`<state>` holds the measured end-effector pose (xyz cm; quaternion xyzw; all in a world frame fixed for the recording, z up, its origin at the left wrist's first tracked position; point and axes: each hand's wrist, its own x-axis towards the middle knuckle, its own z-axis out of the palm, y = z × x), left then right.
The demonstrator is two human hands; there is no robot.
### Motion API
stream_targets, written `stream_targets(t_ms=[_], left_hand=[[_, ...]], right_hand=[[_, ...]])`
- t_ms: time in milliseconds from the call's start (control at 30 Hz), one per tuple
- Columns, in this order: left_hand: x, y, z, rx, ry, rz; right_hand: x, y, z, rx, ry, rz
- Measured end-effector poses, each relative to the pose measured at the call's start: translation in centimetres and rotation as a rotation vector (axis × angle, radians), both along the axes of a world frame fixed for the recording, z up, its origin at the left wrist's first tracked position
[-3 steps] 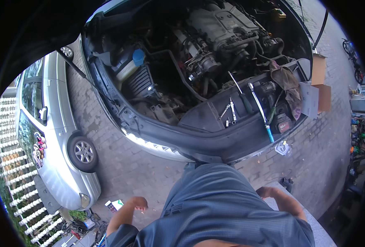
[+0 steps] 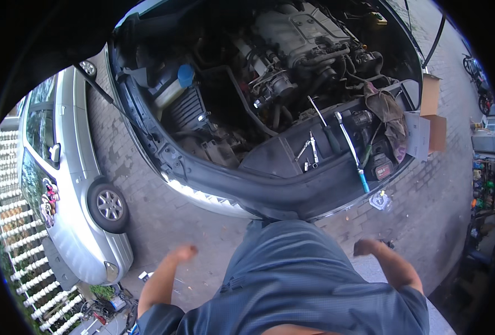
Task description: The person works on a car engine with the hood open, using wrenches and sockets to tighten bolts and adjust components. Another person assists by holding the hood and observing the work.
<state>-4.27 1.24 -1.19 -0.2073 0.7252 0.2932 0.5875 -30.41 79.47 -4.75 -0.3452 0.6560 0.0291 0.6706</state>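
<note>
My left hand (image 2: 185, 252) and my right hand (image 2: 369, 247) hang on either side of my body, below the car's front, their fingers smeared by motion. In the open engine bay (image 2: 292, 56), a long ratchet with a teal handle (image 2: 363, 178), a screwdriver (image 2: 330, 134), several small sockets and extensions (image 2: 313, 149), a cordless power tool (image 2: 380, 167) and a brown rag (image 2: 391, 125) lie along the front panel. A blue-capped reservoir (image 2: 185, 76) sits at the bay's left.
A silver car (image 2: 68, 167) stands at left beside a white balustrade (image 2: 10, 206). An open cardboard box (image 2: 434, 134) is right of the bay, a motorbike (image 2: 482, 89) farther right. Assorted gear (image 2: 105, 315) lies at lower left, with a pale ledge (image 2: 370, 271) behind my right hand.
Both my hands have risen toward the car, the left one by more, and my right one has swung slightly outward. Both are more blurred.
</note>
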Motion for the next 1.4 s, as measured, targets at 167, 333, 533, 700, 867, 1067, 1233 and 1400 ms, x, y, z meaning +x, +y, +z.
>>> stream_targets(t_ms=[167, 333, 533, 700, 867, 1067, 1233, 1400], left_hand=[[-18.3, 6.0, 4.6, -0.038, 0.598, 0.11], [-29.2, 9.8, 10.6, 0.029, 1.162, 0.13], [-33.7, 6.5, 2.2, -0.529, 1.541, 0.168], [-34.0, 6.2, 0.7, -0.555, 1.628, 0.332], [-33.7, 5.9, -0.5, -0.578, 1.621, 0.352], [-33.8, 5.7, 0.0, -0.516, 1.595, 0.363], [-34.3, 5.8, 0.1, -0.567, 1.553, 0.326], [-37.5, 7.4, 1.2, -0.645, 1.161, 0.132]], right_hand=[[-13.9, -18.0, 9.7, -0.199, 0.537, -0.408], [-19.8, -31.2, 14.1, -0.591, 0.669, -0.389], [-22.2, -37.4, 10.1, -0.865, 0.944, -0.355], [-21.2, -41.2, 6.9, -0.874, 1.0, -0.362], [-25.8, -44.8, 3.5, -0.926, 1.112, -0.426], [-30.7, -48.3, -0.3, -0.626, 1.054, -0.573], [-30.3, -49.0, -1.3, -0.548, 1.17, -0.552], [-30.5, -48.7, -1.7, -0.687, 1.28, -0.53]])
